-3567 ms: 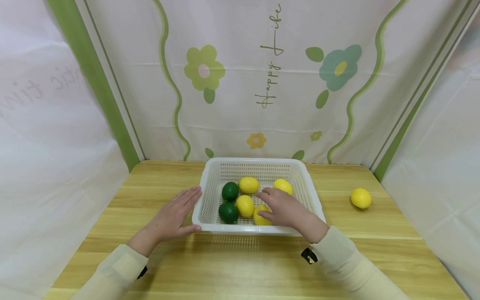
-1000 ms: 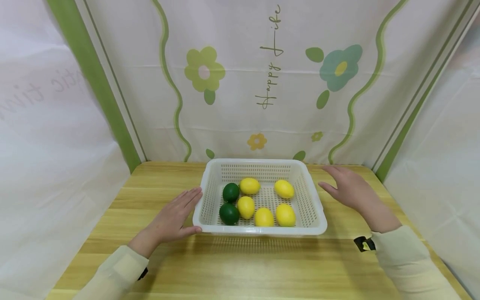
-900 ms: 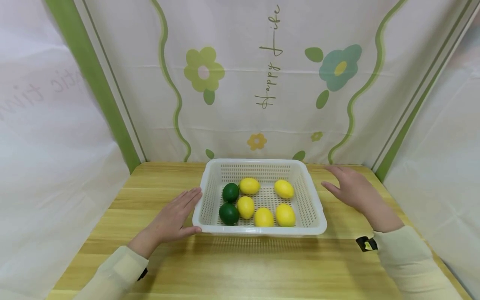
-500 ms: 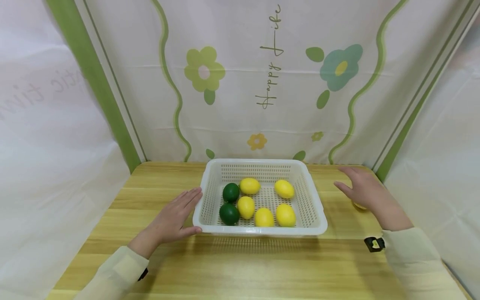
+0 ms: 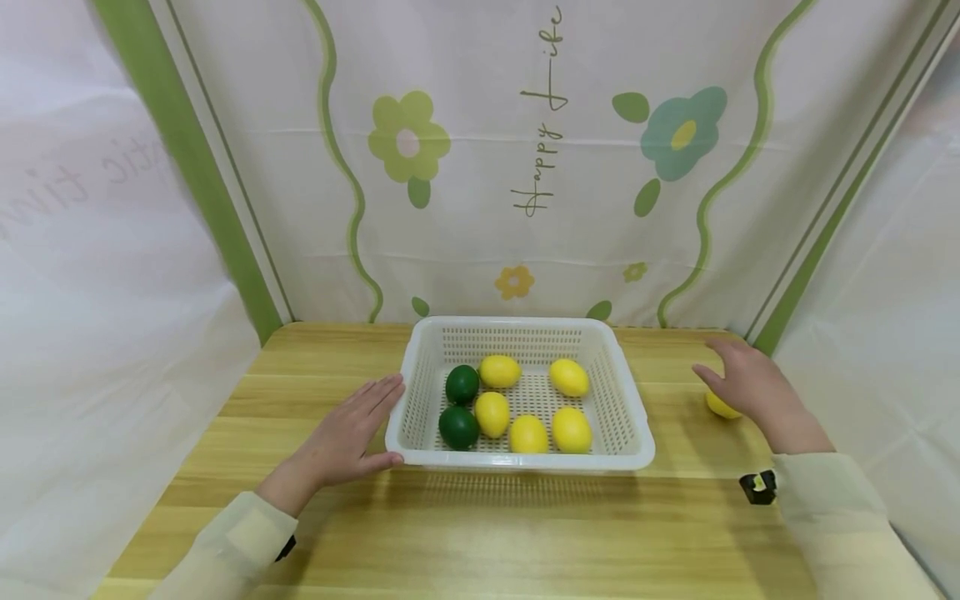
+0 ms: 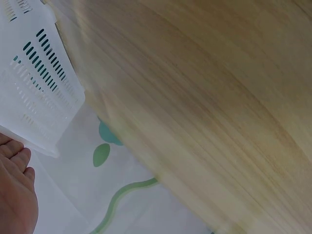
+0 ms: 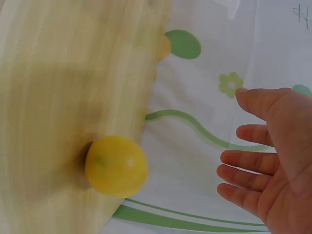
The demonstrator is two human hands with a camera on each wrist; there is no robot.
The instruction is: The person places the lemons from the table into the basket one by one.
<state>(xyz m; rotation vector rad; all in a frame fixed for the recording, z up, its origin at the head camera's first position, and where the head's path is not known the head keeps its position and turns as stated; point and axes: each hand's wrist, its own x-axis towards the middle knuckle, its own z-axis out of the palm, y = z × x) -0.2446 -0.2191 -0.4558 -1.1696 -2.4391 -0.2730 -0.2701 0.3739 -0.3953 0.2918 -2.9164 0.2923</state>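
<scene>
A white slotted basket (image 5: 634, 417) stands mid-table with two dark green limes (image 5: 458, 425) and several yellow lemons (image 5: 572, 429) inside. My left hand (image 5: 347, 435) lies flat against the basket's left wall (image 6: 34, 92), fingers straight. My right hand (image 5: 738, 382) hovers open above a lone yellow lemon (image 5: 718, 406) at the table's right side, not touching it. The right wrist view shows that lemon (image 7: 116, 166) on the wood, apart from my spread fingers (image 7: 243, 161).
The wooden table (image 5: 480, 533) is closed in by white cloth with green stripes and flower prints at the back (image 5: 540, 167) and on both sides. The lone lemon lies close to the right-hand cloth wall (image 5: 885, 333).
My right hand left the basket, where one more lemon now lies, and travelled right across the table until it hangs over the lone lemon. The left hand and basket stayed put.
</scene>
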